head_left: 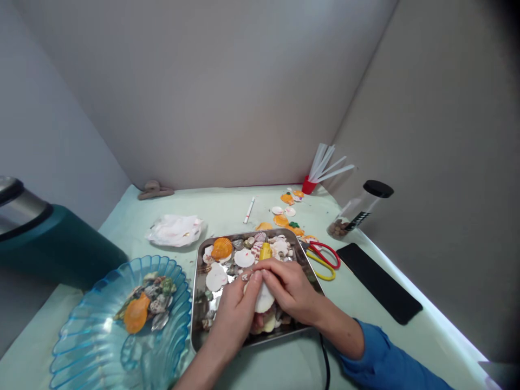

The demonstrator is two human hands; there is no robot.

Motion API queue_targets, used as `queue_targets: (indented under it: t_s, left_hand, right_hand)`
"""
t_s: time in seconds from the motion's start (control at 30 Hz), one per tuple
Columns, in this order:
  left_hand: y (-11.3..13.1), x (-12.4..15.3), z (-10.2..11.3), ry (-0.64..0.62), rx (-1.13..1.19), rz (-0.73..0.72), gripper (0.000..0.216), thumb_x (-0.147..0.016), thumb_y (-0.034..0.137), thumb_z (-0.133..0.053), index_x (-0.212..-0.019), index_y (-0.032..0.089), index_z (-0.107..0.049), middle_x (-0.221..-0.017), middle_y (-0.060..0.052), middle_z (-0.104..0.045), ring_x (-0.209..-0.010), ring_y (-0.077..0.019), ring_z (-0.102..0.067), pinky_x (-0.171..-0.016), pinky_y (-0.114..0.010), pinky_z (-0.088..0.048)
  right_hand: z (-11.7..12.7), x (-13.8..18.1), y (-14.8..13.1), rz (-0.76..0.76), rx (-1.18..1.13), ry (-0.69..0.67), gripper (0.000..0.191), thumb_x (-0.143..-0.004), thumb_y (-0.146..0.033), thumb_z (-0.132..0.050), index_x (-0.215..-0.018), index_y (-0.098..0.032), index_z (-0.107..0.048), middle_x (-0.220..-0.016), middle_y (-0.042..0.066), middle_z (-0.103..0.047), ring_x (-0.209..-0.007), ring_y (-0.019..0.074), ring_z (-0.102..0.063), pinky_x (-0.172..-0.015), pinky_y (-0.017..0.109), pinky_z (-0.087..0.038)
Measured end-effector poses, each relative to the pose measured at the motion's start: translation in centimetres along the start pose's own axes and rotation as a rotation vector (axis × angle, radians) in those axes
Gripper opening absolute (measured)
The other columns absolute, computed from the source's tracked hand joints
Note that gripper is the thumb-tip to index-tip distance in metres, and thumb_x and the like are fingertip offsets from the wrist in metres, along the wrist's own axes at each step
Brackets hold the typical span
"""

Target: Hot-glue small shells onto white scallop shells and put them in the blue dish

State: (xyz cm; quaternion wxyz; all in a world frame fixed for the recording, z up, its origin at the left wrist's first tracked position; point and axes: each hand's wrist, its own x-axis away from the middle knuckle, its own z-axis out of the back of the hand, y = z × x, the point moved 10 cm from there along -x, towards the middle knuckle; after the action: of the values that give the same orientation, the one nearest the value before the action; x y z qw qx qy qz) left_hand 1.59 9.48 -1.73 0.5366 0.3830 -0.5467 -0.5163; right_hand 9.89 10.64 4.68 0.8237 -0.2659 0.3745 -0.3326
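Observation:
A metal tray full of mixed seashells lies in front of me on the pale green table. Both hands meet over its near half, gripping one white scallop shell. My left hand curls round the shell from the left, fingers closed on it. From the right, my right hand pinches its upper edge, thumb and fingers pressed together. An orange scallop and a yellow piece lie in the tray's far part.
A blue glass bowl with shells stands at the near left. Behind it is a dark green container. Crumpled white tissue, red and yellow scissors, a black phone, a black-lidded jar and a red cup of straws surround the tray.

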Motion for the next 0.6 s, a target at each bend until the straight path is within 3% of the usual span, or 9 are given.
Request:
queue_targets:
  t_s: [0.6]
  left_hand:
    - [-0.10,0.09,-0.03,-0.007,-0.013,-0.003,0.047,-0.089,0.051,-0.038,-0.100,0.013,-0.063,-0.049,0.001,-0.055,-0.041,-0.0144,-0.051,-0.041,-0.023,-0.039]
  right_hand:
    - [-0.06,-0.02,0.04,0.001,0.010,-0.006,0.022,-0.092,-0.018,-0.041,-0.100,-0.018,-0.061,-0.088,0.007,-0.070,-0.080,0.0169,-0.066,-0.075,0.027,-0.051]
